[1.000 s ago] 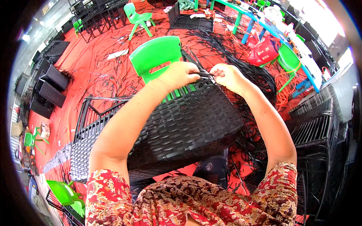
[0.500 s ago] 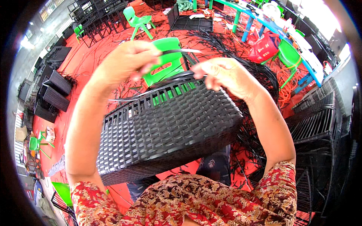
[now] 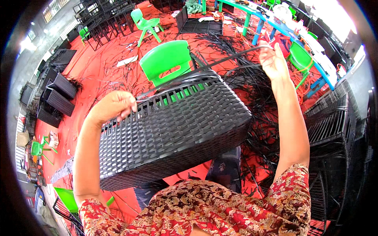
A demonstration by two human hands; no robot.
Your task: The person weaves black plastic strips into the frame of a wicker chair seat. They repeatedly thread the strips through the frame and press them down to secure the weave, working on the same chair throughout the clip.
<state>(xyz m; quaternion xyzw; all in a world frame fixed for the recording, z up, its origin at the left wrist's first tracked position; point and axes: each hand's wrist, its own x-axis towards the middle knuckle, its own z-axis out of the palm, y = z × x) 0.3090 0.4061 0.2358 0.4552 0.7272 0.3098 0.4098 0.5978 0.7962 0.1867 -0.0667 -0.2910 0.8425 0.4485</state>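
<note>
Across my lap lies a box-shaped piece of black wicker furniture (image 3: 177, 126), tightly woven on top, with bare parallel slats along its far edge. A long flat black plastic strip (image 3: 231, 59) stretches above that far edge. Its right part is pinched in the fingers of my right hand (image 3: 274, 63), raised well beyond the far right corner. My left hand (image 3: 112, 107) is closed at the far left edge of the weave, with the strip's left part at its fingertips. Just behind the slatted edge stands a green plastic chair (image 3: 165, 59).
Loose black strips (image 3: 271, 100) lie heaped on the red floor to the right. Another wicker frame (image 3: 330, 126) stands close on my right. A blue-edged table (image 3: 291, 35) curves along the far right. Several woven pieces (image 3: 59, 94) stand at the left.
My right hand has moved far out to the right, drawing the strip out. The left hand has come down and left to the edge of the weave.
</note>
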